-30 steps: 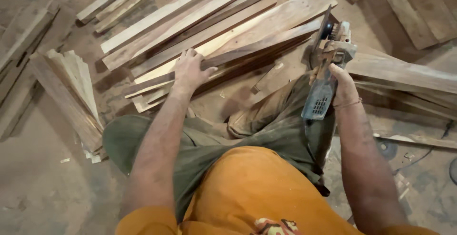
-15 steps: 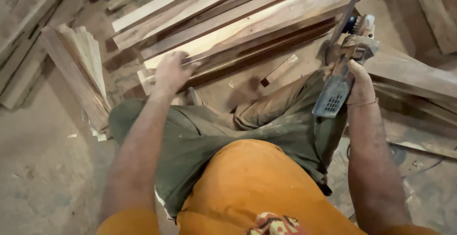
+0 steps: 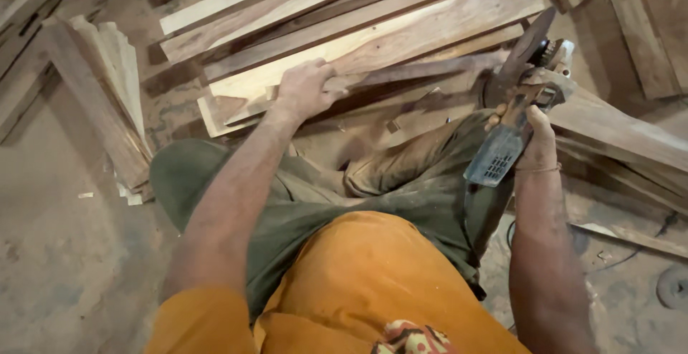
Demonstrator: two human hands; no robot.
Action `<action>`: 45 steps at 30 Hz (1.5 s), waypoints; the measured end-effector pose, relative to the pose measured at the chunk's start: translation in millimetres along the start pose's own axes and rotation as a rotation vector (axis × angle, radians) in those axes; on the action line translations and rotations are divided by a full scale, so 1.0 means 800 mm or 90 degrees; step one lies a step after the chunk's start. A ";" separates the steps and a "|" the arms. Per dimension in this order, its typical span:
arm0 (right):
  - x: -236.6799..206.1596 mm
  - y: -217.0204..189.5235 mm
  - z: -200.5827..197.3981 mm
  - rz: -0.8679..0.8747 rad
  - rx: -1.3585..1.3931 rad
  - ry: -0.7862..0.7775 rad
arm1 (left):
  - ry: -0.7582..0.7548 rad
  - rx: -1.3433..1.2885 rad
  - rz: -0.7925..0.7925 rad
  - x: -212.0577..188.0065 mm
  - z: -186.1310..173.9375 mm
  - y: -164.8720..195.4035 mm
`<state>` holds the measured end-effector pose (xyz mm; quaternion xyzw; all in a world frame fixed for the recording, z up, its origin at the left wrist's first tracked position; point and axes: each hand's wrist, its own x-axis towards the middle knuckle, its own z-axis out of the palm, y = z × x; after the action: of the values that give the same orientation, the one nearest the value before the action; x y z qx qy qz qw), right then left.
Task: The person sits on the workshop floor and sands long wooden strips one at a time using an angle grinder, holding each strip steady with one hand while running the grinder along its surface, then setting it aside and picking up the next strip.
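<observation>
My left hand [image 3: 307, 89] presses down on a long pale wooden plank [image 3: 401, 35] that lies across a pile of planks in front of my folded legs. My right hand [image 3: 534, 135] grips an angle grinder [image 3: 512, 128] with a grey-blue body; its dark disc guard [image 3: 527, 49] points up toward the right end of the same plank. A thinner dark strip of wood [image 3: 423, 71] lies just under the plank, beside my left fingers.
More planks [image 3: 287, 6] are stacked behind. A bundle of short boards [image 3: 107, 89] leans at the left. Wide boards [image 3: 631, 135] lie at the right. A spare disc [image 3: 674, 286] and a cable rest on the dusty floor at lower right.
My left hand has slid a little along the plank and settled on it. The grinder in my right hand has risen toward the plank's right end. The view has shifted slightly.
</observation>
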<state>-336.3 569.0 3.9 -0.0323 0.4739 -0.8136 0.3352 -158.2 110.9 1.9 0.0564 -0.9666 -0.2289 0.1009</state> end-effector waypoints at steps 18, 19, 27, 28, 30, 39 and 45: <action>0.004 -0.004 0.014 -0.002 -0.026 -0.028 | 0.049 0.009 -0.086 0.013 0.007 -0.009; 0.006 -0.004 0.012 0.009 -0.033 -0.020 | 0.035 0.005 -0.098 0.013 0.005 -0.009; 0.007 -0.006 0.034 0.092 -0.127 0.004 | 0.023 -0.010 -0.163 -0.075 -0.048 -0.052; 0.005 -0.006 0.047 0.088 -0.158 0.035 | 0.024 -0.008 -0.188 -0.095 -0.052 -0.061; 0.012 -0.002 0.088 0.080 -0.221 0.085 | 0.096 -0.020 -0.191 -0.118 -0.056 -0.080; 0.024 0.052 0.324 0.070 -0.731 -0.047 | 0.163 -0.084 -0.238 -0.142 -0.058 -0.121; 0.045 0.117 0.374 -0.059 -1.074 -0.159 | 0.161 -0.071 -0.230 -0.146 -0.057 -0.123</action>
<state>-205.2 293.3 84.0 -0.3796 0.8791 -0.1918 0.2151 -28.6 22.2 -22.5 0.2512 -0.9063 -0.2877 0.1812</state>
